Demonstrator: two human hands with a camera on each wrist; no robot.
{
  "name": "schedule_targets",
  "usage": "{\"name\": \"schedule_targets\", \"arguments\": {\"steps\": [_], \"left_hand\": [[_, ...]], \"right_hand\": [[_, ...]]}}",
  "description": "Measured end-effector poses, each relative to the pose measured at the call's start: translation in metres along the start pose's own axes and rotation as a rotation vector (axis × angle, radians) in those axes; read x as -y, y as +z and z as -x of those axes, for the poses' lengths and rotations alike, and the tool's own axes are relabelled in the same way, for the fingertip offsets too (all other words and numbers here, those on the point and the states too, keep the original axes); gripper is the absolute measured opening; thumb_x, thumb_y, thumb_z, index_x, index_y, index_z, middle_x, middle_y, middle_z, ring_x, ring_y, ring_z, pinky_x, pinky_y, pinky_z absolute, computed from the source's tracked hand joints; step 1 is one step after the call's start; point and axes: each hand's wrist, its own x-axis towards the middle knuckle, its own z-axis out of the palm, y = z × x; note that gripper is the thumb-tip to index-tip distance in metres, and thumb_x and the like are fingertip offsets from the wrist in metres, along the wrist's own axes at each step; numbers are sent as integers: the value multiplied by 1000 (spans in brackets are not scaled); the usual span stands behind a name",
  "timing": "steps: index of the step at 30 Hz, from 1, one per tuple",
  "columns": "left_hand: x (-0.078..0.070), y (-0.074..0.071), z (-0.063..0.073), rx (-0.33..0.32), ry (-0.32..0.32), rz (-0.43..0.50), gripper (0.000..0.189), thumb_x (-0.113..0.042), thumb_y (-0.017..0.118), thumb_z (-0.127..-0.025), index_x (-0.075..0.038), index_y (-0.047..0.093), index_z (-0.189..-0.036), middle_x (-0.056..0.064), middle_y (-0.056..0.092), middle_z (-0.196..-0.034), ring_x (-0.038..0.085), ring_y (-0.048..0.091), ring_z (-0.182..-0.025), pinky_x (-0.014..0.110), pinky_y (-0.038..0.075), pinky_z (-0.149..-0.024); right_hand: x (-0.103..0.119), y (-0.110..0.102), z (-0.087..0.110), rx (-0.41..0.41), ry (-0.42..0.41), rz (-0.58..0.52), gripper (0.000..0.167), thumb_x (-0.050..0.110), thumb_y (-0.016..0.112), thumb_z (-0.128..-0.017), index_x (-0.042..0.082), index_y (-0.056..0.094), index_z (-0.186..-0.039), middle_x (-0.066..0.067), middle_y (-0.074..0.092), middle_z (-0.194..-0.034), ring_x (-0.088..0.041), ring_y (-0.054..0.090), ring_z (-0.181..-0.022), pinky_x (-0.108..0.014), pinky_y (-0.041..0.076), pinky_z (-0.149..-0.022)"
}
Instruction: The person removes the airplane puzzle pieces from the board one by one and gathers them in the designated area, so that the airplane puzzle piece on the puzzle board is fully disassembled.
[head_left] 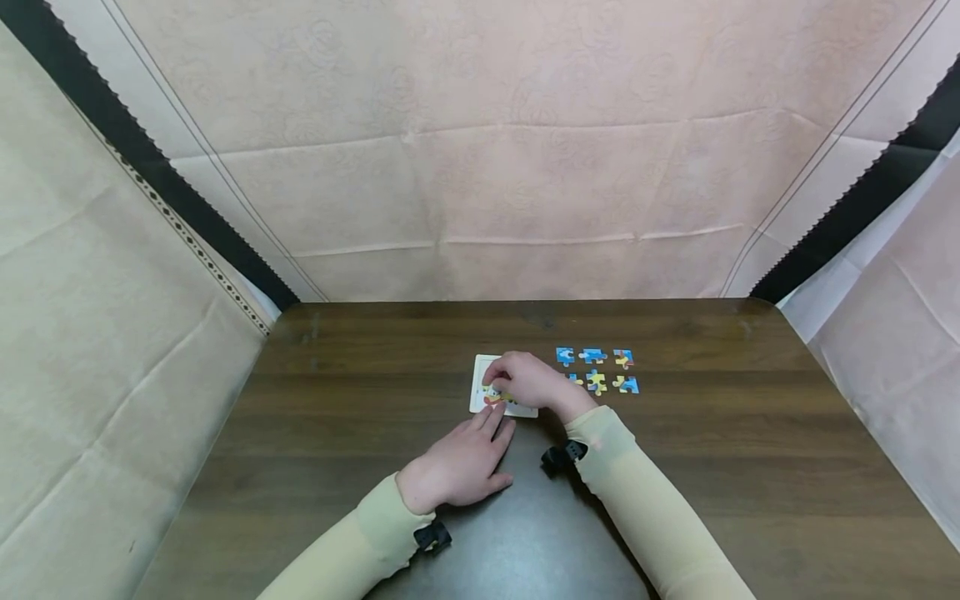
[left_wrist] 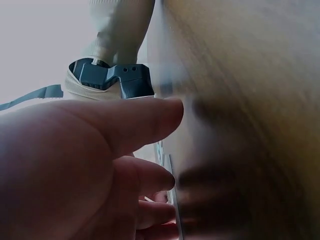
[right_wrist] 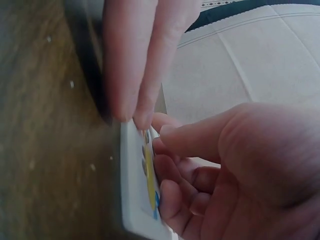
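A white puzzle board lies on the table, with colourful jigsaw pieces in its middle. My right hand reaches over it from the right. Its thumb and index finger come together in a pinch at a puzzle piece on the board, mostly hidden by the fingers. The other fingers curl low over the board in the right wrist view. From the near side, my left hand touches the board's front edge with extended fingertips. Its thumb stands apart from the board.
Several loose blue and yellow jigsaw pieces lie in two rows right of the board, one partly behind my right hand. The brown wooden table ends at a pale cloth wall. Black cameras sit on both wrists.
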Motion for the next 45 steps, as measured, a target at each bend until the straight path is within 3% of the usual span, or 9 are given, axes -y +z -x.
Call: {"name": "schedule_targets", "arguments": {"steps": [9,19,26,45], "left_hand": [[2,-4,1,-3,13,-18,67,-49,61,-108,-13,48,-163,19,30,-173,32,29,-160,44,38,-121],[2,-4,2,7,5,-2,64,-48,60,-108,-18,48,-164,17,29,-173,30,27,-160,45,39,-121],[2,-6,2,17,-1,20,63,-47,60,-108,-19,48,-164,16,28,-174,29,26,-161,46,38,-121],[5,-8,0,-27,35,-1,57,-43,60,-109,-17,54,-159,19,35,-170,33,35,-157,47,38,-122]], "right_hand": [[1,4,-2,-16,18,-19,14,11,63,-109,13,76,-114,1,72,-106,-19,63,-94,-41,54,-93],[2,3,0,29,5,-143,19,10,68,-105,7,71,-123,3,73,-95,-14,68,-85,-36,57,-86],[1,2,0,42,1,-155,15,11,70,-104,9,73,-118,5,73,-93,-14,68,-82,-34,57,-81],[-5,-6,3,-30,31,-176,16,16,72,-104,12,73,-119,4,73,-96,-14,68,-89,-40,56,-88]]}}
